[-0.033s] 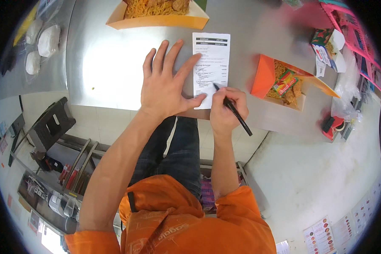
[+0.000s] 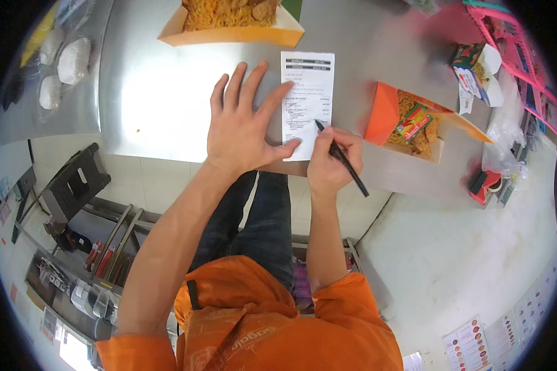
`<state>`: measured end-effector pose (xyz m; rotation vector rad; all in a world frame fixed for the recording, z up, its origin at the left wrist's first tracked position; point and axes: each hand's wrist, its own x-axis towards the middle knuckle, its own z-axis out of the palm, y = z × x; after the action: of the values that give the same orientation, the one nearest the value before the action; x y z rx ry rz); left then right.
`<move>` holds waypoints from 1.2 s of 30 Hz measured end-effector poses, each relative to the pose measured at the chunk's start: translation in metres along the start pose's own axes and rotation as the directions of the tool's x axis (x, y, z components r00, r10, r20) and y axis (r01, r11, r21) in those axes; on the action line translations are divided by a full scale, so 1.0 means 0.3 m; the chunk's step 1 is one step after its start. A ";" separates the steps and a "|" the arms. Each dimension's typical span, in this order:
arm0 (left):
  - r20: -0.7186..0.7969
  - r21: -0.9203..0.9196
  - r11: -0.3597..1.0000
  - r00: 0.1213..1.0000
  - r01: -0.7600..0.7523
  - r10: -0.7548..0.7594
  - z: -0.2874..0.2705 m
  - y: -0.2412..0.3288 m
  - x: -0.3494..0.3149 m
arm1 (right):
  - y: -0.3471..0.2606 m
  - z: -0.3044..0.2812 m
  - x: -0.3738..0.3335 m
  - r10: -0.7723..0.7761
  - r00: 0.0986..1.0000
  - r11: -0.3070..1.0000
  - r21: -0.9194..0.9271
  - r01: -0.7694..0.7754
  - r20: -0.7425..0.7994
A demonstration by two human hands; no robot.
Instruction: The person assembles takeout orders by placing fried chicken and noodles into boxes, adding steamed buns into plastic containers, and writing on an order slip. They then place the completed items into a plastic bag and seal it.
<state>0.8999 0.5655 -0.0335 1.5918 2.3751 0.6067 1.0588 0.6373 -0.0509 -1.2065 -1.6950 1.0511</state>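
Observation:
A white printed receipt (image 2: 309,93) lies flat on the steel table (image 2: 148,117) near its front edge, with pen strokes across its lower half. My left hand (image 2: 238,127) is spread on the table at the receipt's left side; its thumb and forefinger touch the paper. A black pen (image 2: 346,162) is gripped in my right hand (image 2: 334,157), its tip on the lower right of the receipt. Right of that hand stands an open orange box (image 2: 384,114) of noodles with fried chicken and a small red-and-green sachet on top.
Another orange noodle box (image 2: 229,38) sits at the far edge of view. At the right are a small printed food carton (image 2: 467,55), a pink basket (image 2: 513,46), a clear plastic bag (image 2: 502,139) and a red tape dispenser (image 2: 486,184). White wrapped packs (image 2: 74,60) lie far left.
The pen tip has shifted slightly to the right on the receipt. My left hand keeps its spread place, and the view has tilted a little.

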 end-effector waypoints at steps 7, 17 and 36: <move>-0.003 -0.043 0.999 1.000 0.006 -0.006 -0.028 0.007 0.000 | -0.103 -0.054 0.187 0.301 0.880 0.657 -0.749 0.087 0.367; -0.541 -0.536 0.827 0.682 0.171 -0.492 -0.335 -0.279 0.409 | -0.320 0.355 0.544 -0.254 0.950 0.957 -0.093 0.274 0.184; -0.269 -0.493 0.869 0.945 0.032 -0.188 -0.477 -0.722 -0.006 | -0.177 0.511 0.391 -0.349 0.616 0.935 0.222 0.276 0.706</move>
<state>0.6637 0.4617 -0.0040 1.1967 2.2362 1.3882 0.8733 0.7120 -0.0389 -0.3560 -2.3253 1.4842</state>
